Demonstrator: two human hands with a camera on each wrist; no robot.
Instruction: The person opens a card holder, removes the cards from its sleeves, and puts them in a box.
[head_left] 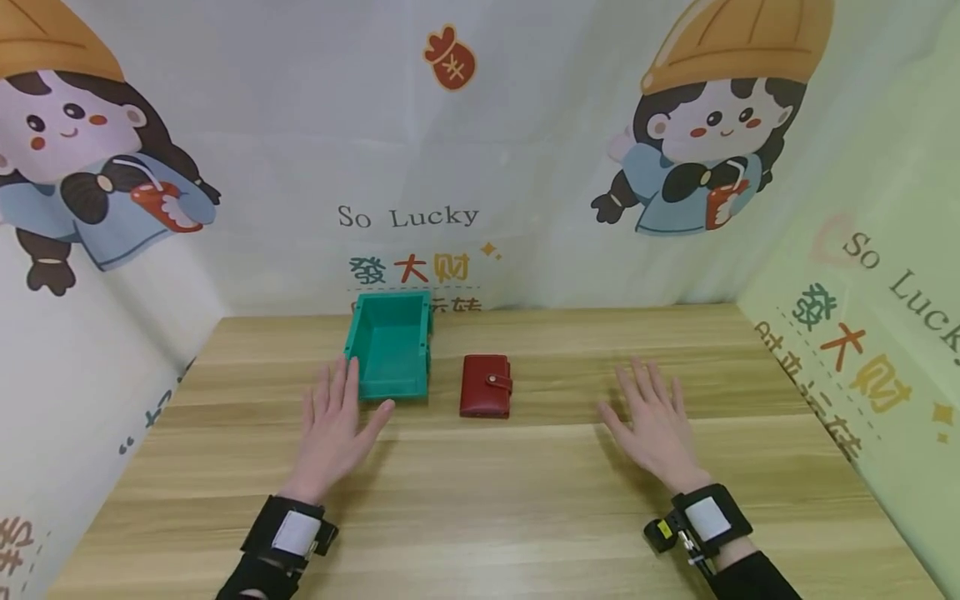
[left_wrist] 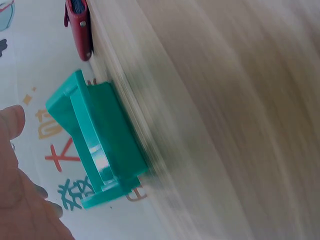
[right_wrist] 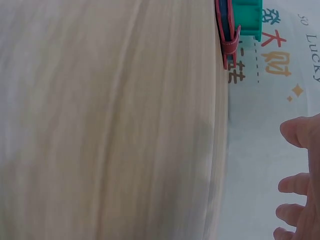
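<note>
On the wooden table lies a dark red wallet [head_left: 485, 387] with a snap strap on its right side; its edge also shows in the right wrist view. To its left stands a green plastic bin [head_left: 393, 387], its inside bare. My left hand [head_left: 332, 437] is held palm down near the bin's front left corner, fingers straight and thumb spread; whether it touches the bin I cannot tell. Well to the right of the wallet, my right hand [head_left: 658, 432] is palm down with fingers spread. Neither hand holds anything.
The wooden table [head_left: 540, 517] reaches back to a printed cloth backdrop [head_left: 540, 167], which also runs along both sides. Black straps with small cameras sit on both wrists.
</note>
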